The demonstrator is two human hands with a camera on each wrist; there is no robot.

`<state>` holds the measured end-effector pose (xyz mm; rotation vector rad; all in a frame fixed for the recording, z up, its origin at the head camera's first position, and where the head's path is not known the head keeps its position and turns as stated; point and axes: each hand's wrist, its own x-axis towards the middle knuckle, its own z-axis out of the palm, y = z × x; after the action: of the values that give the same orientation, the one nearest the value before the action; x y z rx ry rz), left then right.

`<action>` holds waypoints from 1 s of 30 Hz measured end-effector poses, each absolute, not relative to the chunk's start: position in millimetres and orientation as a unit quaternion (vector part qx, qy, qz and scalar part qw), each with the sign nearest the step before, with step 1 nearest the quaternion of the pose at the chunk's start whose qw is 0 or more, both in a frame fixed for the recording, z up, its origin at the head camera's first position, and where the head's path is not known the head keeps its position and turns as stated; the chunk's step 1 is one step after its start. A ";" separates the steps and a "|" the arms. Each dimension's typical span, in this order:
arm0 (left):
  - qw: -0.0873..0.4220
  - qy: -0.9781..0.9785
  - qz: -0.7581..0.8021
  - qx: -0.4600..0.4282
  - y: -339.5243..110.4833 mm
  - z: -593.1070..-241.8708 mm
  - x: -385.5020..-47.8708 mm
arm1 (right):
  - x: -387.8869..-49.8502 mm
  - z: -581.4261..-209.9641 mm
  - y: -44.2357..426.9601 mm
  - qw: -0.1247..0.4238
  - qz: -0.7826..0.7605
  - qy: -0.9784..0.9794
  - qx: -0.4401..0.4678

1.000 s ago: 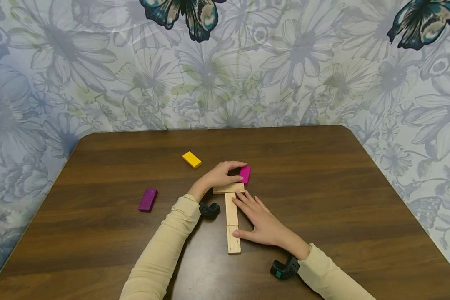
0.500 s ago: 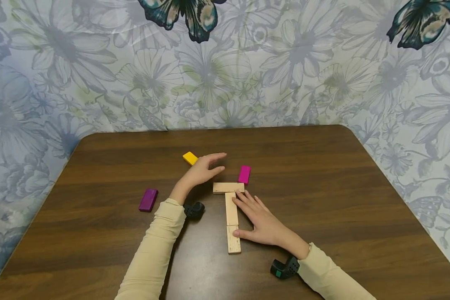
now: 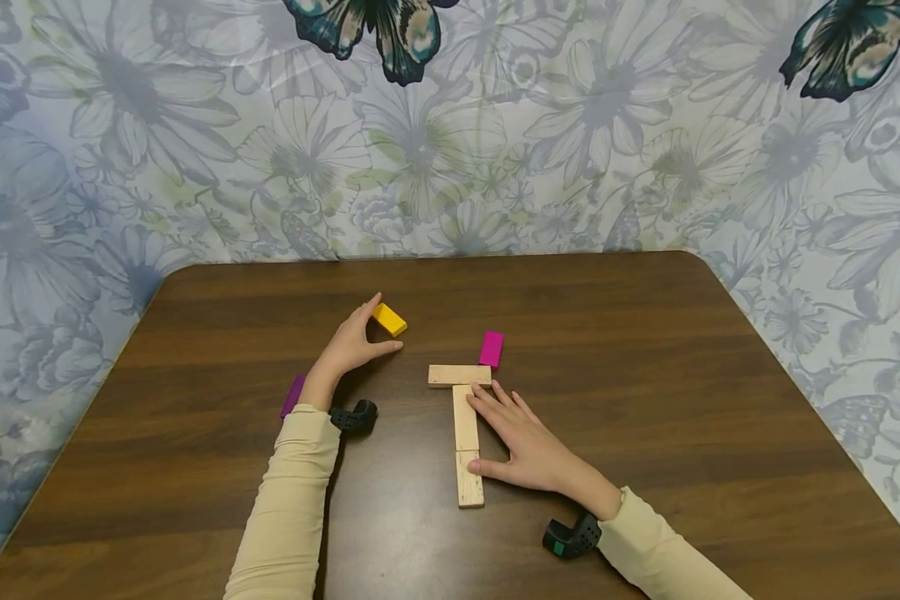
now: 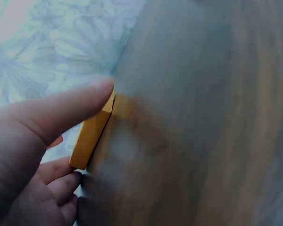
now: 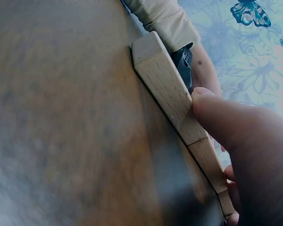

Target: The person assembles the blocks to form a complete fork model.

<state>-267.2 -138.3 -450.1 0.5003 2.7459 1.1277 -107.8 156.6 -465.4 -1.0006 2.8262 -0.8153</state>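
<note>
In the head view my left hand [image 3: 350,343] is spread beside a yellow block [image 3: 390,320], index finger along its left end and thumb just short of its near side. The left wrist view shows the thumb passing in front of the yellow block [image 4: 90,139]; any contact is unclear. My right hand [image 3: 534,450] rests with extended fingers on two plain wooden blocks laid end to end, the far block [image 3: 464,421] and the near block [image 3: 469,483]. Across their far end lies another wooden block [image 3: 459,376]. A magenta block [image 3: 491,348] stands behind its right end.
A purple block [image 3: 292,396] is partly hidden behind my left wrist. Everything lies on a brown wooden table [image 3: 607,333], whose far edge meets a floral wall [image 3: 570,167]. Black wrist cameras sit on both wrists, the left one [image 3: 355,417] near the tabletop.
My left hand has let go of the magenta block and moved left to the yellow block. The right hand has stayed on the wooden blocks.
</note>
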 end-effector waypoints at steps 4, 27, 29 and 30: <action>0.028 0.906 0.391 0.159 -137.5 -453.0 -266.5 | -107.5 -466.0 156.5 0.012 -0.264 0.908 -0.325; -0.033 0.892 0.425 0.153 -123.4 -464.8 -266.4 | -107.7 -465.3 157.3 0.017 -0.256 0.910 -0.325; -0.035 0.884 0.439 0.155 -122.3 -464.3 -266.5 | -107.7 -465.7 157.3 0.015 -0.256 0.909 -0.327; -0.036 0.878 0.451 0.156 -121.4 -463.8 -266.7 | -107.8 -465.8 157.3 0.014 -0.257 0.909 -0.328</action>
<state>-266.7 -121.4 -463.8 0.5016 2.8252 1.4491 -107.8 157.3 -465.8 -1.0210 2.8302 -0.8007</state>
